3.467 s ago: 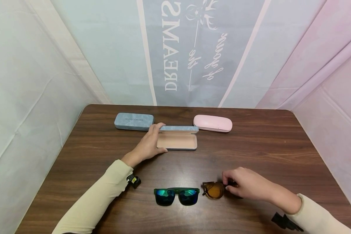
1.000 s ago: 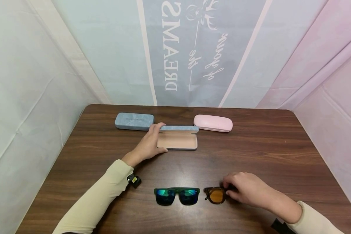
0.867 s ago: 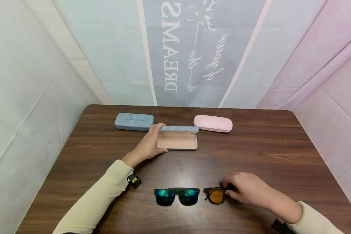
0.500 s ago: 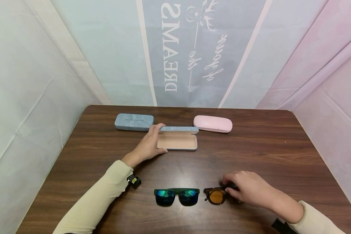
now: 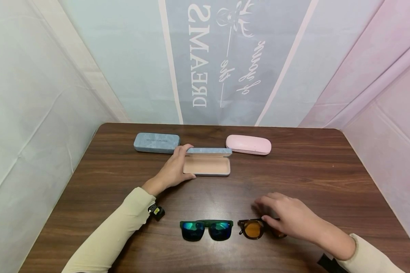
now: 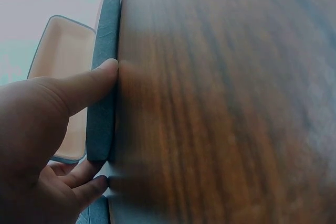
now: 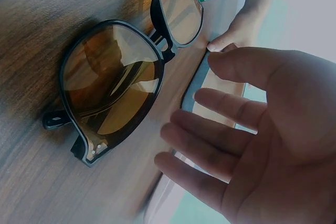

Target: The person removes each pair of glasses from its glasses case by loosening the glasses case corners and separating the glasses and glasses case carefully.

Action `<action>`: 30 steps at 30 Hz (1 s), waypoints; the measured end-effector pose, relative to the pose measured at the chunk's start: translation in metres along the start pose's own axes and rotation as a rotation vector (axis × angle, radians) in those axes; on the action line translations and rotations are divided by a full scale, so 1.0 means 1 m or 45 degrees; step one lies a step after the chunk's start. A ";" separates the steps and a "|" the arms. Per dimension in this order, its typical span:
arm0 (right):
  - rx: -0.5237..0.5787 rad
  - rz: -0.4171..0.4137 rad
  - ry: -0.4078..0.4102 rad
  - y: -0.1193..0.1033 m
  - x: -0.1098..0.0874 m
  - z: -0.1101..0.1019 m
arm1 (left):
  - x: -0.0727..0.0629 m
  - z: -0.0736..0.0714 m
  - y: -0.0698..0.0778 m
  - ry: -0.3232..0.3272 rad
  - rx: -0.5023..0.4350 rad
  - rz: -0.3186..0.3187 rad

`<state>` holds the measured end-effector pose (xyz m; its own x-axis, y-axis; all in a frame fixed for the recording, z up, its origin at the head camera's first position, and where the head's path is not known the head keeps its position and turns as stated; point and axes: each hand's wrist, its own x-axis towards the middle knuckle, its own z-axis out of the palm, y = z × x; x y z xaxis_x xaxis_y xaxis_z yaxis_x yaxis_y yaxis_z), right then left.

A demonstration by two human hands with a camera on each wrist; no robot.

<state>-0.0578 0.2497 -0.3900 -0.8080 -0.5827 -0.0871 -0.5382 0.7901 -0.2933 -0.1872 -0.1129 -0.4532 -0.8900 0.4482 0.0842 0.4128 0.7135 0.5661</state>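
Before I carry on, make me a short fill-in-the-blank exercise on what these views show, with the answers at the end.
1. The left grip holds a blue eyeglass case whose lid is ____.
2. In the right wrist view, the right grip holds ____.
3. In the head view, the amber-lensed glasses lie to the ____ of the green-framed sunglasses.
4. The closed eyeglass case farthest right is ____ in color.

Missing words: open; nothing; right; pink.

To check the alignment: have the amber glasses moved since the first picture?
Yes, the amber glasses moved slightly towards the person, judged against the green sunglasses.
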 end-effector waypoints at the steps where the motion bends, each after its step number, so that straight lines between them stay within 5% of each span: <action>1: -0.014 -0.005 0.007 0.000 0.000 0.000 | 0.000 0.000 0.000 0.000 0.000 0.002; 15: -0.094 -0.112 0.141 0.000 0.001 0.002 | 0.000 0.000 0.000 0.005 0.006 0.005; 30: -0.083 -0.060 0.078 -0.003 0.005 0.003 | 0.000 0.001 0.000 0.010 0.001 0.011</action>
<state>-0.0601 0.2438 -0.3924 -0.7936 -0.6082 -0.0155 -0.5887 0.7741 -0.2328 -0.1873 -0.1122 -0.4538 -0.8878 0.4502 0.0960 0.4210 0.7099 0.5646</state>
